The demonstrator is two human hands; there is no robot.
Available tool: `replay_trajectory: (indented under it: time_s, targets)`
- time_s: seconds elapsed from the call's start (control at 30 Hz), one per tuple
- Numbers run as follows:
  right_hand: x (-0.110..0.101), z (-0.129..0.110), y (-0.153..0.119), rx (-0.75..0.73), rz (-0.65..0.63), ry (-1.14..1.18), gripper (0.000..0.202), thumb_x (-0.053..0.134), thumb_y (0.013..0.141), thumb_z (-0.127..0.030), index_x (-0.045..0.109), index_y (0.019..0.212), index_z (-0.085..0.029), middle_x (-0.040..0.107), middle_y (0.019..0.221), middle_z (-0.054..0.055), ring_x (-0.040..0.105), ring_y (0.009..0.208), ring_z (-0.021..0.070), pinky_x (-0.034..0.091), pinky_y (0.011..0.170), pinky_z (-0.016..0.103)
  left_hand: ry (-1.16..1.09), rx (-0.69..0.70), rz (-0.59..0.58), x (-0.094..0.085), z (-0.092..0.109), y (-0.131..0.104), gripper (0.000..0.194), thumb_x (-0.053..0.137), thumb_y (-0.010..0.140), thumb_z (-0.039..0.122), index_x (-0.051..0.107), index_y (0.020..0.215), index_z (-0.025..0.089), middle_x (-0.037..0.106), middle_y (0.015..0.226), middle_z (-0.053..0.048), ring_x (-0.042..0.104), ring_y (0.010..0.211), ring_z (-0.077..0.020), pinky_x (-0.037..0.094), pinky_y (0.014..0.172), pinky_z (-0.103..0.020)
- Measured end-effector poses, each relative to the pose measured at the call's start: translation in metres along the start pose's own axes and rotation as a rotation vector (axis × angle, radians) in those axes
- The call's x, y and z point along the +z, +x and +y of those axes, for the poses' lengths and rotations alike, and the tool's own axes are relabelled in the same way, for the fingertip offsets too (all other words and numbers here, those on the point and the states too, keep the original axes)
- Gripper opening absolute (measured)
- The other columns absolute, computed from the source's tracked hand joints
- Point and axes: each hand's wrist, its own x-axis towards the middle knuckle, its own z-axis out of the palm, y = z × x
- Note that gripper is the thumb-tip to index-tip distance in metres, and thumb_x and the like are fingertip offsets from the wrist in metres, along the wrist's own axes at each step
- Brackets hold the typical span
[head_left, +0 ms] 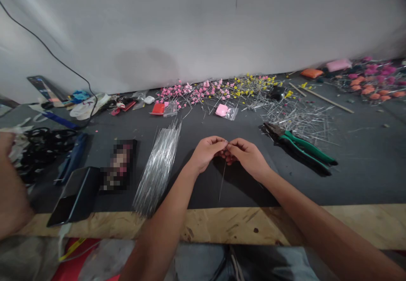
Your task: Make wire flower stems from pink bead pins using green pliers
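While both my hands meet over the dark mat, my left hand (206,151) and right hand (245,155) pinch the top of one thin wire (222,179) with closed fingertips. I think something small is being fixed there; next needs a steady grip.

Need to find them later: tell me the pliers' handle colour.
Green, with black trim: pliers, clearest in the head view.

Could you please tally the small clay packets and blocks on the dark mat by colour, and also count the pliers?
Pink packet or block: 2, one in a clear bag mid-mat, one far right
Red packet: 1
Orange block: 1
Green-handled pliers: 1
Total: 5
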Motion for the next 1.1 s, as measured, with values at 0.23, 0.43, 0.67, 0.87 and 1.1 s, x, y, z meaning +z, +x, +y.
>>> replay_trajectory:
  time_s: [0.23,0.43,0.67,0.87,1.1]
  targets:
    - [0.0000,0.0005,0.0002,0.005,0.005,0.004,0.013,0.057,0.076,-0.031,0.059,0.073,-0.018,0.060,0.062,-0.001,0.056,0.052,0.0099,0.049,0.052,0.026,0.028,-0.004,0.013,0.0001,0.0004,-0.0002,0.010,0.058,0.072,0.022,0.057,0.070,0.012,0.058,0.058,0.001,0.055,0.053,-0.0078,0.042,0.056,-0.022]
    - [0.0005,0.0003,-0.0003,-0.004,0.006,0.041,0.012,0.057,0.076,-0.029,0.058,0.072,-0.018,0.060,0.062,-0.002,0.055,0.052,0.0092,0.049,0.051,0.024,0.013,0.004,-0.004,0.0012,-0.0004,-0.0003,0.011,0.058,0.072,0.023,0.056,0.071,0.012,0.059,0.059,0.000,0.057,0.054,-0.0096,0.043,0.057,-0.024]
    - [-0.0007,-0.0001,0.0001,0.028,-0.055,0.173,0.014,0.060,0.075,-0.030,0.057,0.072,-0.017,0.058,0.061,-0.002,0.054,0.052,0.0089,0.047,0.050,0.024,-0.020,0.003,0.006,0.0024,-0.0013,-0.0001,0.010,0.059,0.070,0.022,0.055,0.073,0.012,0.057,0.059,0.001,0.055,0.053,-0.0082,0.041,0.059,-0.024]
    - [-0.0041,-0.0022,-0.0001,0.065,-0.135,0.261,0.016,0.061,0.075,-0.031,0.056,0.073,-0.016,0.059,0.064,-0.001,0.053,0.051,0.0081,0.045,0.050,0.023,-0.019,0.037,-0.022,-0.0014,-0.0039,0.0009,0.010,0.059,0.071,0.022,0.057,0.076,0.013,0.058,0.062,0.001,0.053,0.059,-0.0085,0.039,0.062,-0.024]
    - [-0.0069,-0.0053,0.0011,0.126,-0.204,0.300,0.016,0.062,0.076,-0.031,0.055,0.070,-0.017,0.057,0.061,-0.003,0.049,0.046,0.0070,0.041,0.047,0.023,-0.015,0.060,-0.063,-0.0057,-0.0031,0.0014,0.014,0.062,0.069,0.023,0.059,0.078,0.012,0.058,0.066,0.001,0.052,0.059,-0.0075,0.038,0.063,-0.024]
